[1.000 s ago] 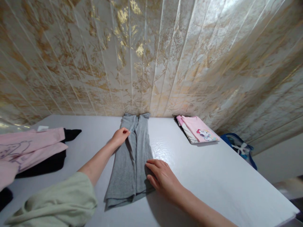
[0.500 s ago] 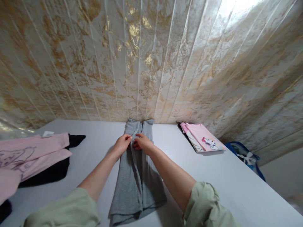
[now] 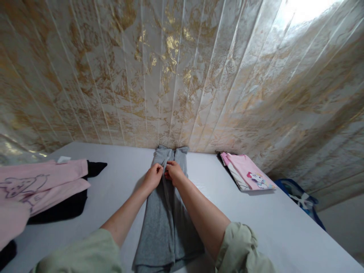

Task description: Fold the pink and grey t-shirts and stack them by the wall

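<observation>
A pair of grey trousers [image 3: 166,227] lies lengthwise on the white table [image 3: 256,227], folded leg over leg, its far end against the wall. My left hand [image 3: 153,177] and my right hand [image 3: 174,173] meet side by side near the far end of the garment. Both have their fingers curled and pinch the grey fabric along its middle fold. My forearms stretch over the trousers, with pale green sleeves pushed up at the elbows.
A folded pink shirt with a cartoon print [image 3: 248,176] sits on a small stack at the right, by the wall. Pink garments [image 3: 36,185] lie over black clothing [image 3: 62,206] at the left. A blue bag [image 3: 301,199] sits beyond the table's right edge. A gold-patterned wall [image 3: 182,76] backs the table.
My right hand left the lower part of the trousers and moved up to join the left hand near the far end. Both hands now pinch the middle fold.
</observation>
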`<move>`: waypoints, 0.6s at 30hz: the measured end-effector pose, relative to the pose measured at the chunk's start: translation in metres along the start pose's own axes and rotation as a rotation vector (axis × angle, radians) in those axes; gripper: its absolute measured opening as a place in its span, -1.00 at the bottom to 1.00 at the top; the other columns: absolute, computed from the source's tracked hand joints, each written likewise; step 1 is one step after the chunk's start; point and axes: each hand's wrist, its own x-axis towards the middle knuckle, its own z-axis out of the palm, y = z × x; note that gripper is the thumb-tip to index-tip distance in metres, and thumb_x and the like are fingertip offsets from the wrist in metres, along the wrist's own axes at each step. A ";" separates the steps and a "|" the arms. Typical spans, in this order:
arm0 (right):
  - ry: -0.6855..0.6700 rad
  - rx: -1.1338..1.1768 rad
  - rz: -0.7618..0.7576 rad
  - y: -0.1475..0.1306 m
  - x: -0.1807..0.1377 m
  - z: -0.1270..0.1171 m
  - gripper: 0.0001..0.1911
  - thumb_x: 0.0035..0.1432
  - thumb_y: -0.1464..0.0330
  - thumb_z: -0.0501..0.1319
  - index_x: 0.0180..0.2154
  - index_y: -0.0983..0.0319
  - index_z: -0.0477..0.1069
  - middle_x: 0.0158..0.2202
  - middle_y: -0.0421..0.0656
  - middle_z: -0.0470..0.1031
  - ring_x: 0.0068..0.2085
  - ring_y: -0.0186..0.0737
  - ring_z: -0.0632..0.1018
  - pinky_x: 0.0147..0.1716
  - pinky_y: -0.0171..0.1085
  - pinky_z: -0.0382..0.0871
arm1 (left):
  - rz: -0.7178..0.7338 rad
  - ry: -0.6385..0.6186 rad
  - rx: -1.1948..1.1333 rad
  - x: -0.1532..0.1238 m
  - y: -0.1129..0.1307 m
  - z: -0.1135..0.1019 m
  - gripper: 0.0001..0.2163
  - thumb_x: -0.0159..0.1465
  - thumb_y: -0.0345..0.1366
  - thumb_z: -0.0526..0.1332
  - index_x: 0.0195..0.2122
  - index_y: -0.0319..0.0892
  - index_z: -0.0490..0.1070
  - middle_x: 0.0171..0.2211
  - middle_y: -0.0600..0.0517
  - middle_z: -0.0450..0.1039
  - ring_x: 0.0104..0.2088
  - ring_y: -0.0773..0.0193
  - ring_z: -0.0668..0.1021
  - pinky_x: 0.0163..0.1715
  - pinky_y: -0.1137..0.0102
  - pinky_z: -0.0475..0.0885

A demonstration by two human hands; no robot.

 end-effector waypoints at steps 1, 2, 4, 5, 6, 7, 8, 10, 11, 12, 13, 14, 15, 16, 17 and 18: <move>0.006 -0.008 -0.005 0.000 0.001 0.001 -0.65 0.18 0.48 0.09 0.02 0.26 0.33 -0.61 -0.37 0.24 -0.67 -0.45 0.31 -0.66 -0.47 0.25 | -0.001 -0.002 0.010 0.000 0.000 0.001 -0.90 0.20 -0.36 0.07 -0.45 -0.08 0.29 -0.45 0.07 0.47 -0.33 0.22 0.54 -0.24 0.37 0.41; 0.014 -0.020 -0.013 0.000 0.002 0.002 -0.64 0.18 0.46 0.11 0.03 0.26 0.33 -0.62 -0.37 0.24 -0.67 -0.45 0.31 -0.66 -0.47 0.25 | -0.001 -0.004 0.020 0.000 0.001 0.001 -0.90 0.19 -0.38 0.07 -0.45 -0.09 0.28 -0.44 0.07 0.48 -0.33 0.23 0.54 -0.24 0.37 0.41; 0.032 -0.055 -0.032 0.001 0.004 0.004 -0.64 0.17 0.43 0.15 0.03 0.28 0.33 -0.65 -0.39 0.21 -0.67 -0.44 0.29 -0.66 -0.47 0.22 | 0.004 -0.014 0.043 -0.001 0.001 0.001 -0.89 0.20 -0.40 0.07 -0.45 -0.09 0.27 -0.44 0.07 0.48 -0.34 0.24 0.55 -0.26 0.38 0.42; 0.041 -0.079 -0.043 0.001 0.005 0.005 -0.64 0.16 0.42 0.16 0.02 0.29 0.34 -0.66 -0.39 0.20 -0.68 -0.43 0.28 -0.66 -0.47 0.21 | 0.008 -0.019 0.057 -0.001 0.002 0.001 -0.89 0.20 -0.41 0.07 -0.46 -0.09 0.26 -0.44 0.07 0.48 -0.35 0.25 0.55 -0.27 0.39 0.41; 0.051 -0.108 -0.055 0.002 0.006 0.005 -0.64 0.15 0.41 0.18 0.01 0.30 0.35 -0.67 -0.40 0.19 -0.68 -0.43 0.27 -0.66 -0.46 0.20 | 0.012 -0.026 0.073 -0.002 0.003 0.001 -0.88 0.21 -0.41 0.08 -0.46 -0.09 0.26 -0.44 0.07 0.48 -0.35 0.25 0.55 -0.28 0.40 0.41; 0.061 -0.143 -0.069 0.002 0.008 0.006 -0.66 0.14 0.40 0.18 -0.02 0.31 0.37 -0.68 -0.40 0.19 -0.67 -0.42 0.27 -0.65 -0.45 0.20 | 0.016 -0.031 0.091 -0.003 0.003 0.001 -0.88 0.21 -0.42 0.08 -0.46 -0.09 0.26 -0.44 0.07 0.48 -0.35 0.25 0.55 -0.29 0.40 0.40; 0.073 -0.181 -0.088 0.002 0.009 0.006 -0.68 0.14 0.41 0.19 -0.04 0.31 0.38 -0.67 -0.39 0.20 -0.66 -0.41 0.28 -0.63 -0.44 0.20 | 0.020 -0.035 0.112 -0.004 0.004 0.001 -0.88 0.20 -0.43 0.08 -0.45 -0.09 0.26 -0.44 0.07 0.48 -0.35 0.25 0.55 -0.30 0.40 0.40; 0.099 -0.268 -0.139 0.001 0.010 0.005 -0.73 0.11 0.44 0.20 -0.10 0.30 0.41 -0.63 -0.34 0.29 -0.59 -0.37 0.37 -0.56 -0.42 0.26 | 0.030 -0.041 0.159 -0.006 0.006 0.000 -0.88 0.20 -0.44 0.09 -0.44 -0.09 0.28 -0.41 0.05 0.49 -0.34 0.24 0.55 -0.29 0.40 0.38; 0.111 -0.315 -0.171 0.000 0.010 0.003 -0.74 0.09 0.46 0.21 -0.13 0.30 0.42 -0.58 -0.30 0.35 -0.52 -0.34 0.42 -0.49 -0.40 0.29 | 0.036 -0.041 0.184 -0.008 0.007 0.001 -0.89 0.19 -0.45 0.10 -0.43 -0.10 0.29 -0.39 0.04 0.49 -0.31 0.23 0.56 -0.28 0.39 0.38; 0.122 -0.359 -0.205 -0.001 0.010 0.002 -0.74 0.06 0.48 0.22 -0.14 0.28 0.42 -0.51 -0.25 0.41 -0.43 -0.31 0.48 -0.42 -0.39 0.32 | 0.044 -0.041 0.210 -0.010 0.008 0.001 -0.89 0.19 -0.46 0.10 -0.41 -0.10 0.30 -0.36 0.02 0.50 -0.28 0.22 0.56 -0.26 0.39 0.37; 0.131 -0.393 -0.237 -0.003 0.009 0.000 -0.73 0.05 0.50 0.23 -0.15 0.27 0.43 -0.43 -0.21 0.46 -0.33 -0.27 0.51 -0.33 -0.37 0.34 | 0.051 -0.038 0.237 -0.011 0.009 0.001 -0.89 0.19 -0.47 0.09 -0.39 -0.10 0.32 -0.32 0.00 0.50 -0.25 0.21 0.56 -0.24 0.38 0.37; 0.142 -0.436 -0.272 -0.004 0.007 -0.003 -0.72 0.05 0.51 0.22 -0.14 0.26 0.42 -0.34 -0.16 0.50 -0.23 -0.22 0.52 -0.25 -0.34 0.34 | 0.055 -0.032 0.264 -0.013 0.010 0.001 -0.88 0.20 -0.47 0.08 -0.37 -0.11 0.33 -0.28 -0.02 0.51 -0.22 0.20 0.56 -0.22 0.38 0.37; 0.160 -0.500 -0.310 -0.005 0.005 -0.005 -0.71 0.07 0.51 0.20 -0.12 0.25 0.41 -0.26 -0.11 0.51 -0.15 -0.18 0.52 -0.18 -0.31 0.34 | 0.056 -0.024 0.293 -0.015 0.011 0.000 -0.86 0.21 -0.48 0.06 -0.35 -0.11 0.35 -0.23 -0.04 0.50 -0.19 0.19 0.55 -0.20 0.37 0.36; 0.182 -0.587 -0.349 -0.005 0.003 -0.008 -0.70 0.10 0.51 0.17 -0.09 0.25 0.40 -0.18 -0.06 0.51 -0.09 -0.14 0.51 -0.14 -0.27 0.33 | 0.052 -0.012 0.321 -0.016 0.012 0.000 -0.84 0.22 -0.49 0.05 -0.33 -0.11 0.36 -0.20 -0.05 0.49 -0.18 0.19 0.55 -0.20 0.37 0.36; 0.206 -0.689 -0.385 -0.004 0.002 -0.011 -0.68 0.13 0.50 0.13 -0.05 0.25 0.38 -0.12 -0.02 0.50 -0.07 -0.11 0.51 -0.12 -0.23 0.33 | 0.046 0.001 0.350 -0.017 0.013 -0.001 -0.82 0.23 -0.48 0.03 -0.30 -0.11 0.37 -0.17 -0.07 0.48 -0.17 0.18 0.55 -0.20 0.36 0.36; 0.225 -0.795 -0.414 -0.003 0.000 -0.013 -0.67 0.15 0.50 0.09 -0.03 0.25 0.36 -0.09 0.02 0.49 -0.06 -0.08 0.52 -0.12 -0.20 0.33 | 0.038 0.015 0.377 -0.018 0.014 -0.003 -0.81 0.25 -0.48 0.02 -0.28 -0.11 0.37 -0.15 -0.08 0.47 -0.17 0.18 0.55 -0.20 0.35 0.36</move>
